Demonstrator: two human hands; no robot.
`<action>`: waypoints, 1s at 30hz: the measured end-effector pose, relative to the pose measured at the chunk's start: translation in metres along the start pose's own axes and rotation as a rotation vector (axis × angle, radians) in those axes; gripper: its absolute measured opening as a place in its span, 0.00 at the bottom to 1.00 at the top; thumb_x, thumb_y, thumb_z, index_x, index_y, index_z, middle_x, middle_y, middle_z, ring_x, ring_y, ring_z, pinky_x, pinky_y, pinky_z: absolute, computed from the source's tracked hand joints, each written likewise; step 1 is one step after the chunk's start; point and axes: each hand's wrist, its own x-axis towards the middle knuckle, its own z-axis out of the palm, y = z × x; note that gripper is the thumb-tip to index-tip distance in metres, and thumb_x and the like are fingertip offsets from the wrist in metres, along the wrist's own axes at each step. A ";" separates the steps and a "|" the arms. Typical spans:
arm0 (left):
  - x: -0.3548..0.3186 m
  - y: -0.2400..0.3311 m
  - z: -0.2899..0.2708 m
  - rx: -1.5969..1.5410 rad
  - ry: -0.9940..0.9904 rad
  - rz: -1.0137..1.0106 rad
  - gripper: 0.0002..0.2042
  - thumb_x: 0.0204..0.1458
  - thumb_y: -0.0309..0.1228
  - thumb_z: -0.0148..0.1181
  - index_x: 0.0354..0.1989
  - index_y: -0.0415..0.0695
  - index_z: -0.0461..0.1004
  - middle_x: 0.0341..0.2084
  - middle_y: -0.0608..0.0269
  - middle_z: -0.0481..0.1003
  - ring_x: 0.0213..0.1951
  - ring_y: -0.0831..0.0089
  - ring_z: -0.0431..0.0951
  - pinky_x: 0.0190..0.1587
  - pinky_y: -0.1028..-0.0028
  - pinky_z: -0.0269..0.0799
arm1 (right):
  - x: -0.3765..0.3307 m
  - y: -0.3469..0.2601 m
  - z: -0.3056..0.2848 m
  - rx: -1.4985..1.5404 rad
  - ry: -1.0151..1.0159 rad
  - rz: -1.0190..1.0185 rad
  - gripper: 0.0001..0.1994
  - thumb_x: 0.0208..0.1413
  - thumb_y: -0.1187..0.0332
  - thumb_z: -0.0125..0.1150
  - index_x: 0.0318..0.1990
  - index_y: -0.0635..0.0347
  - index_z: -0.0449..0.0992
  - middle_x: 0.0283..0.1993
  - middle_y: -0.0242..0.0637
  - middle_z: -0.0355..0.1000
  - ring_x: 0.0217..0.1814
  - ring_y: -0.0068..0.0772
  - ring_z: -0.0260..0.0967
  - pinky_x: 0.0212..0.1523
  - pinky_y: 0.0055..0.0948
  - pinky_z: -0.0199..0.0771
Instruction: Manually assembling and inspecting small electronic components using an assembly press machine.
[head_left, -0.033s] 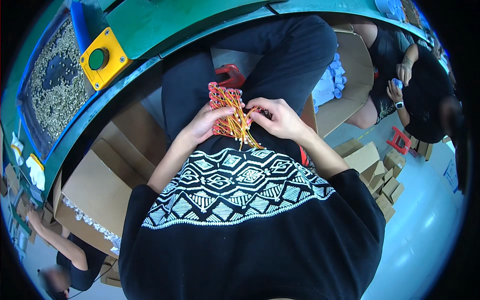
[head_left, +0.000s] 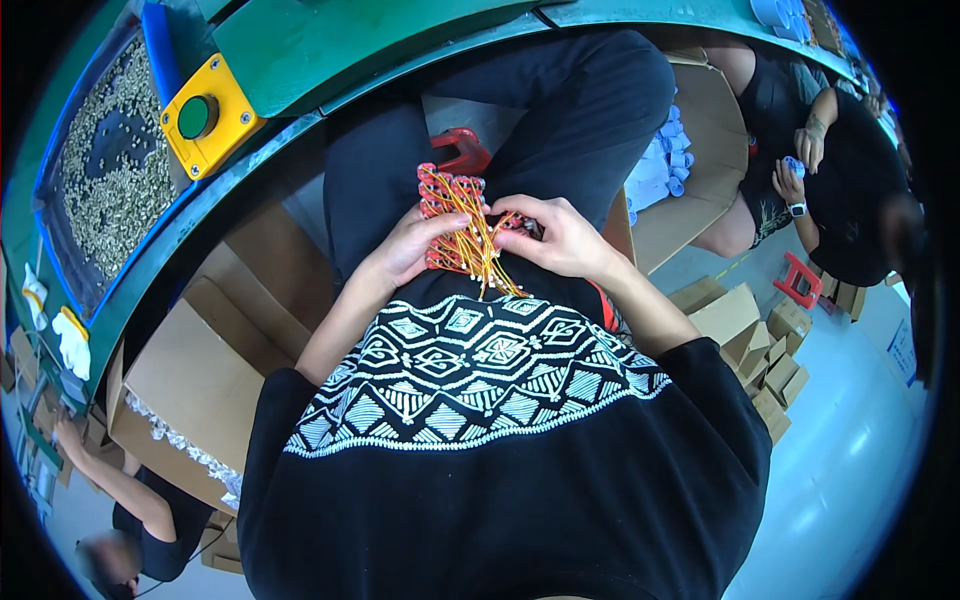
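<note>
- The gathering can be judged as done: a flat bundle of red-bodied parts with thin yellow and orange wires is held together as one group, just beyond the front of the black shirt with a white geometric print, above the lap.
- The ordering of the wires seems only partly done: the red bodies are kept in fairly even rows, while the wires are crossed and bunched over them.
- What is left cannot be counted; the work is judged to be in mid-course, since no separate finished piece can be made out near the shirt's print.
- The bundle's red bodies are seen mostly along its left and far edges; the wires are fanned across its middle and ended in small pale tips that are pointed toward the shirt.
- By the left hand, beyond the shirt's left side, the bundle is gripped: the fingers are closed beneath it and the thumb is laid over the wires.
- The right hand, beyond the shirt's right side, is half curled, its thumb and forefinger slightly parted at the bundle's right edge; whether any wire is pinched there cannot be told.
</note>
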 end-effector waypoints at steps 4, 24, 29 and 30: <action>-0.003 -0.001 0.004 -0.020 0.052 0.004 0.21 0.61 0.27 0.58 0.62 0.37 0.66 0.54 0.53 0.76 0.51 0.65 0.81 0.56 0.63 0.78 | 0.002 0.000 -0.004 0.201 -0.109 0.086 0.10 0.58 0.68 0.68 0.41 0.64 0.76 0.35 0.39 0.78 0.33 0.32 0.78 0.35 0.29 0.74; -0.004 -0.001 0.007 -0.058 0.081 -0.011 0.21 0.60 0.27 0.58 0.62 0.37 0.67 0.52 0.54 0.77 0.51 0.65 0.80 0.57 0.63 0.78 | -0.005 0.003 0.009 -0.108 0.060 -0.024 0.13 0.56 0.66 0.69 0.43 0.65 0.78 0.34 0.45 0.79 0.33 0.44 0.79 0.36 0.34 0.78; -0.001 -0.002 -0.001 -0.015 0.060 -0.027 0.21 0.60 0.27 0.59 0.61 0.37 0.67 0.52 0.54 0.77 0.52 0.65 0.80 0.57 0.63 0.77 | -0.001 0.001 0.006 0.119 -0.106 0.013 0.12 0.54 0.68 0.71 0.42 0.66 0.78 0.37 0.46 0.79 0.37 0.45 0.80 0.38 0.34 0.78; -0.001 -0.002 0.001 -0.006 0.052 -0.035 0.21 0.60 0.27 0.59 0.61 0.37 0.67 0.52 0.54 0.77 0.52 0.65 0.80 0.57 0.63 0.77 | 0.001 0.003 0.007 0.113 -0.116 -0.069 0.13 0.53 0.69 0.71 0.42 0.66 0.77 0.36 0.46 0.79 0.37 0.44 0.80 0.38 0.34 0.78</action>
